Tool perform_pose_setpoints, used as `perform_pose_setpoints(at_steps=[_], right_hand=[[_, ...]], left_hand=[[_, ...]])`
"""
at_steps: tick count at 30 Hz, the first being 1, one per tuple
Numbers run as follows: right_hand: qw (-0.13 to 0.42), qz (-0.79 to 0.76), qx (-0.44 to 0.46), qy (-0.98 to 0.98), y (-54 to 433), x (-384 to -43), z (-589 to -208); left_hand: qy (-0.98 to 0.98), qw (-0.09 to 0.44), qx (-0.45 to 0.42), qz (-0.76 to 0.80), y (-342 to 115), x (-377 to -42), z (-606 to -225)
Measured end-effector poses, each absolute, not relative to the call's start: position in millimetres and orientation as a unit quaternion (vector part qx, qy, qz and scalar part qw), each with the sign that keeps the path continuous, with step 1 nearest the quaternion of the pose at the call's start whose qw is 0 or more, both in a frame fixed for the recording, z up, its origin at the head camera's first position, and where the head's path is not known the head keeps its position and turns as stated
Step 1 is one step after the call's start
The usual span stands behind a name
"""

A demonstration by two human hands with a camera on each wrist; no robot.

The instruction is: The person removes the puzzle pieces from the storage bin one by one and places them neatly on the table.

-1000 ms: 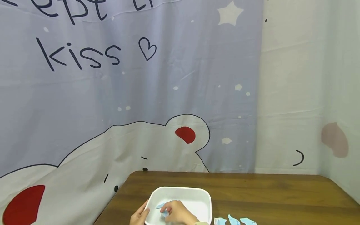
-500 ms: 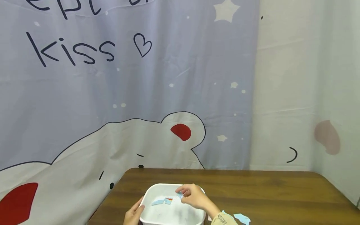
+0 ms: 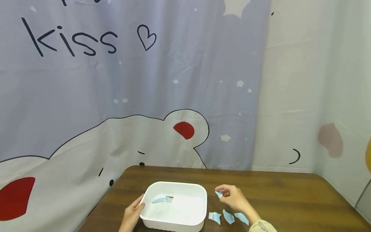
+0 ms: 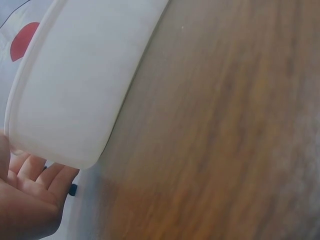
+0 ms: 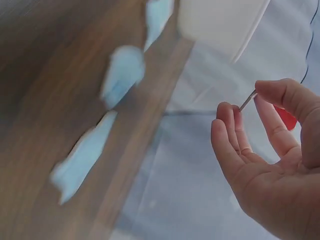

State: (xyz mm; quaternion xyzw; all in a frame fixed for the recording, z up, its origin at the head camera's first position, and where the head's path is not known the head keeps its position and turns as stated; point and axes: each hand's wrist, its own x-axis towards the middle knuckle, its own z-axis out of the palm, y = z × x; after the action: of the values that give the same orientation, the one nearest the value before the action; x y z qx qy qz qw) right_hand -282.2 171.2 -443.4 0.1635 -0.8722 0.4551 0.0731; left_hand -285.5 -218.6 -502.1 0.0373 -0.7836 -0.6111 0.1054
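My left hand (image 3: 132,213) grips a white plastic tub (image 3: 171,222) by its left side. The thumb lies at the rim and the fingers are against the outer wall in the left wrist view. Between thumb and fingertips, my right hand (image 3: 234,198) pinches a small light-blue flat piece (image 3: 219,194) above the table, right of the tub. It appears as a thin edge (image 5: 248,100) in the right wrist view. Inside the tub lie a slim blue piece (image 3: 158,200) and a blue piece with a red-orange corner (image 3: 169,199), end to end.
Three irregular light-blue pieces lie in a row on the wooden table (image 3: 275,193), right of the tub: one near it (image 3: 214,217), a middle one (image 3: 228,217) and a farther one (image 3: 242,218). A printed curtain (image 3: 162,80) hangs behind the table.
My right hand has lifted a light-blue piece out of the tub and carried it right, over the table. The left hand keeps its hold on the tub. The head view has tilted down slightly.
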Motion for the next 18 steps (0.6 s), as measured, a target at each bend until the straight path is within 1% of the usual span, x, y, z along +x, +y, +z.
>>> perform_pose_setpoints(at_steps=[5, 13, 18], right_hand=[[0.089, 0.436, 0.117, -0.888, 199.8, -276.8, -452.2], [0.090, 0.396, 0.051, -0.912, 229.9, -266.3, -466.3], [0.075, 0.381, 0.058, -0.920, 244.2, -260.8, -471.7]], left_hand=[[-0.780, 0.100, 0.043, -0.616, -220.2, -286.0, -501.2], [-0.774, 0.100, 0.037, -0.625, -218.6, -285.7, -500.4], [-0.775, 0.100, 0.043, -0.622, -217.6, -286.4, -499.4]])
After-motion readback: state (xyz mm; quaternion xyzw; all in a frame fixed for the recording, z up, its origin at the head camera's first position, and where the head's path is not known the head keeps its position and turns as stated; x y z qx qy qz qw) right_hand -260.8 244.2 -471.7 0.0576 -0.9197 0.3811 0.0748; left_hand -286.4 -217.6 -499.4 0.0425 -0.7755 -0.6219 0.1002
